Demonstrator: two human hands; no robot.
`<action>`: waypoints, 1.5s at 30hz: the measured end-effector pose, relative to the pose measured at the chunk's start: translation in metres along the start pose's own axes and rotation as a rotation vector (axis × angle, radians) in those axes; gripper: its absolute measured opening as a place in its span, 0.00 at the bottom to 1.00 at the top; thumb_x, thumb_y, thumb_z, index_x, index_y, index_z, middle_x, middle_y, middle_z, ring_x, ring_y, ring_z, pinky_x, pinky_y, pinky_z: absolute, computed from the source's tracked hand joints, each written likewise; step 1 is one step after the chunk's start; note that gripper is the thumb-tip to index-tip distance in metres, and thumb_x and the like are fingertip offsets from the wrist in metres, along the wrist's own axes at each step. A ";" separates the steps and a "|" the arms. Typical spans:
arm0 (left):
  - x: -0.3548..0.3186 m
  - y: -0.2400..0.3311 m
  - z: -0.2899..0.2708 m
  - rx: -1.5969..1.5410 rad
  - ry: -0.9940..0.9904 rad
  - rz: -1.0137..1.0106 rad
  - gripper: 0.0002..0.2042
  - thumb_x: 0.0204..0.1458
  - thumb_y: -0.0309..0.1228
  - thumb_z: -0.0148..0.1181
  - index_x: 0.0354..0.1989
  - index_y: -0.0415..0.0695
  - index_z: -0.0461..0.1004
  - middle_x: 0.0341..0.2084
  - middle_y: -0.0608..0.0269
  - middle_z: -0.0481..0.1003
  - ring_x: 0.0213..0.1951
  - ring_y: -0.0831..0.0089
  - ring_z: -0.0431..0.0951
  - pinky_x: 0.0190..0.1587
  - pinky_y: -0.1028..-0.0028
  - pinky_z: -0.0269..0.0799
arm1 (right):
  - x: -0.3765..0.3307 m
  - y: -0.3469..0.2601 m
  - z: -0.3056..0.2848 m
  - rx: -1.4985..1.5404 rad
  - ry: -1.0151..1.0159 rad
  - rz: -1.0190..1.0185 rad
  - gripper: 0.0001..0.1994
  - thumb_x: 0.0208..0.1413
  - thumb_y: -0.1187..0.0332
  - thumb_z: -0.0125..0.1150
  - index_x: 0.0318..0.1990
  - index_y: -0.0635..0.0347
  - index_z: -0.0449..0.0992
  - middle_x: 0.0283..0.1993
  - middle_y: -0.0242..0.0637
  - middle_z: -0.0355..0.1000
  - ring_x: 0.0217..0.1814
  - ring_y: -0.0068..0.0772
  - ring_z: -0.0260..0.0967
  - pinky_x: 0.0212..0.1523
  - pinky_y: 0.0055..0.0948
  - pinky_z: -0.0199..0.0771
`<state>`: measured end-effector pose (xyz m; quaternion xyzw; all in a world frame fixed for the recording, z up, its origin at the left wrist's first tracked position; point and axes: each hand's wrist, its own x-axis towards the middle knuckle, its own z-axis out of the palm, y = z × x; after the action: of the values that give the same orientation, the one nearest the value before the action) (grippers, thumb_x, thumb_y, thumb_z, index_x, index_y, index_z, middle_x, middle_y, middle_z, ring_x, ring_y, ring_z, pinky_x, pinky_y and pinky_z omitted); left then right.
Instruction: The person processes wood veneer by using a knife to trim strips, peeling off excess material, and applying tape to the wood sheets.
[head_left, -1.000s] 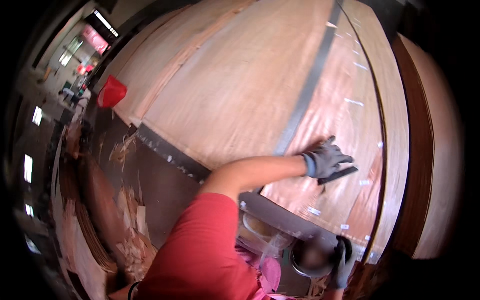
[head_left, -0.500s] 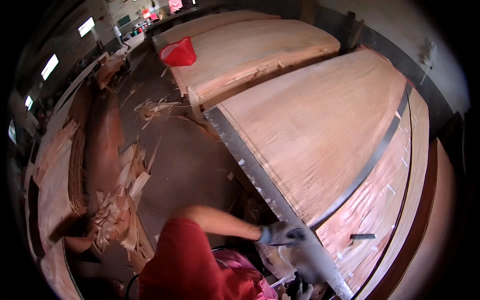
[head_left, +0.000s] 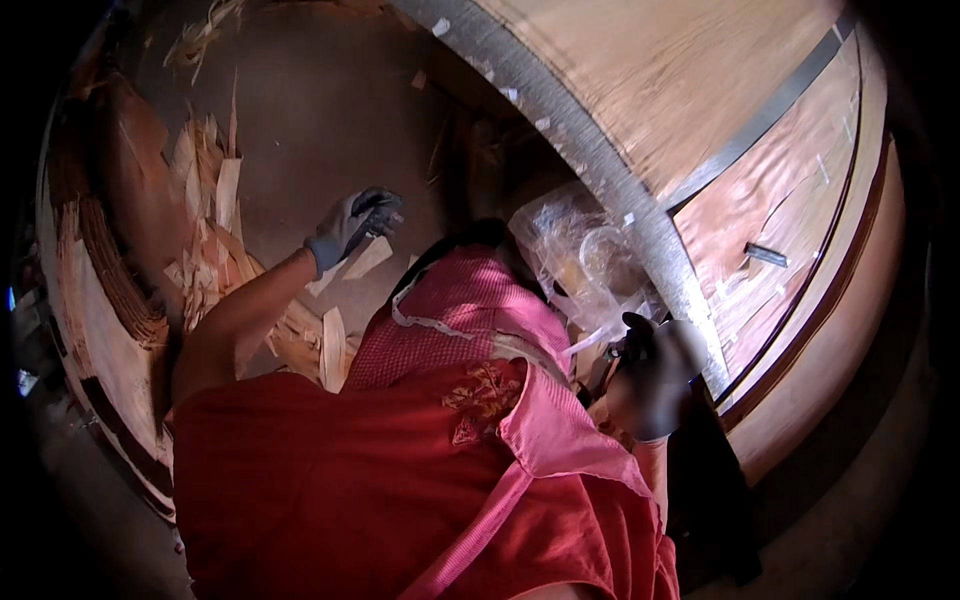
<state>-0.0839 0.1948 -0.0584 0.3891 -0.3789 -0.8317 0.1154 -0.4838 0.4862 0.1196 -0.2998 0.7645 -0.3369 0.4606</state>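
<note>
Scrap-strewn floor now fills the view: left hand, grip apart, has dropped from the veneer sheet toward a veneer strip at 9 o'clock, while right hand, grip unreadable, stays by the plastic bag.

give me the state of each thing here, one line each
left hand: gloved, fingers loosely curled, held over the floor, holding nothing visible
right hand: gloved, closed at the table edge, contents blurred
veneer sheet: lying flat on the table
clear plastic bag: crumpled, open
wood scraps: scattered on the floor
</note>
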 end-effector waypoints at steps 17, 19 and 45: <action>0.042 -0.002 0.088 1.181 -0.176 -0.786 0.24 0.53 0.56 0.57 0.40 0.46 0.78 0.28 0.65 0.77 0.25 0.75 0.75 0.27 0.74 0.72 | -0.016 0.025 0.009 -0.074 -0.059 0.195 0.18 0.59 0.82 0.46 0.56 0.67 0.71 0.52 0.41 0.75 0.52 0.27 0.71 0.55 0.26 0.69; 0.043 -0.012 0.086 1.060 -0.095 -0.853 0.26 0.53 0.58 0.55 0.41 0.46 0.78 0.28 0.65 0.77 0.25 0.73 0.75 0.27 0.70 0.72 | -0.017 0.032 0.010 -0.085 -0.046 0.112 0.18 0.59 0.82 0.47 0.56 0.67 0.71 0.51 0.41 0.76 0.49 0.25 0.72 0.52 0.25 0.71; 0.049 -0.108 0.024 0.509 0.126 -0.915 0.29 0.53 0.57 0.54 0.56 0.49 0.71 0.52 0.57 0.74 0.44 0.60 0.77 0.38 0.58 0.75 | 0.010 0.067 0.067 -0.001 -0.242 0.069 0.15 0.58 0.79 0.53 0.53 0.59 0.74 0.29 0.38 0.77 0.28 0.25 0.75 0.31 0.25 0.71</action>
<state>-0.1229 0.2584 -0.1540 0.5799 -0.3524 -0.6537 -0.3351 -0.4374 0.5023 0.0384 -0.3119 0.7132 -0.2819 0.5609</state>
